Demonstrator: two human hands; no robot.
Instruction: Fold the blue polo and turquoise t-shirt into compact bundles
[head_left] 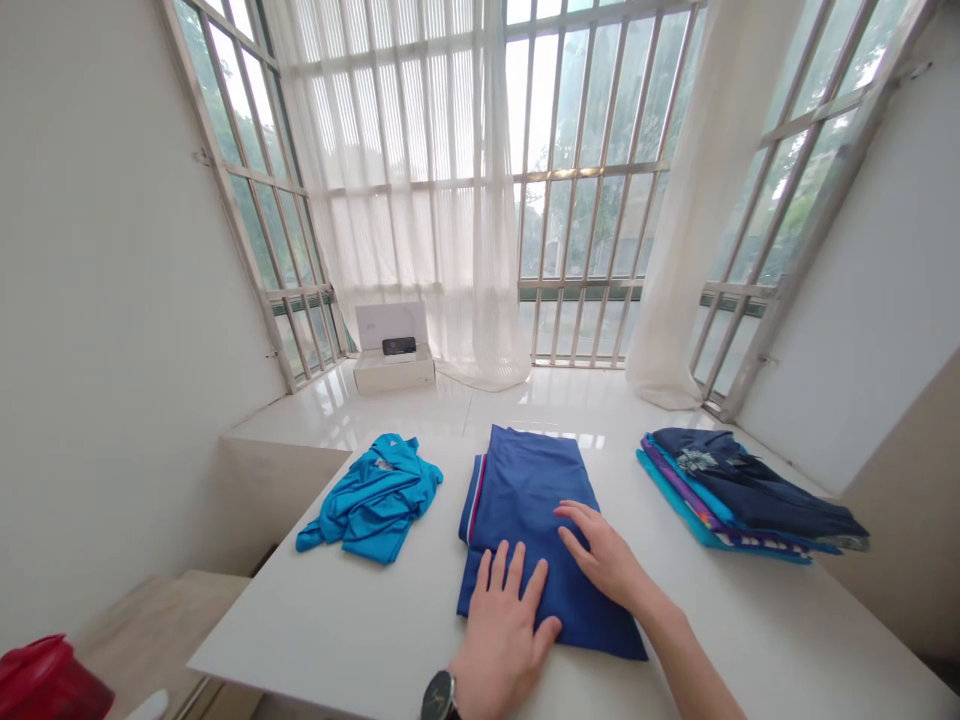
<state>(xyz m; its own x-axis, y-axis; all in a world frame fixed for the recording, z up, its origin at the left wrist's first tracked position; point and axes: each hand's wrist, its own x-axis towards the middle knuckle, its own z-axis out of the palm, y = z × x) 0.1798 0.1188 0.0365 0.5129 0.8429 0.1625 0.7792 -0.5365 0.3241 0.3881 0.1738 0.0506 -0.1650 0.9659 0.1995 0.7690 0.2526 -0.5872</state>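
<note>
Folded navy-blue trousers [532,480] lie on the white table in front of me, a red and white stripe along their left edge. My left hand [504,625], with a watch [439,697] on its wrist, rests flat on the near left part of the cloth, fingers spread. Over the right side of the trousers is my right hand [600,555], fingers stretched out and apart; it seems to touch the fabric lightly. Neither hand grips anything. To the left sits a crumpled bright-blue shirt [382,495], apart from both hands.
A stack of folded clothes [739,490] lies at the table's right. On the window ledge stands an open white box [394,370] with a black device [399,345] in it. Sheer curtains [480,250] hang before barred windows. Something red [52,680] is at lower left, beyond the table [322,630].
</note>
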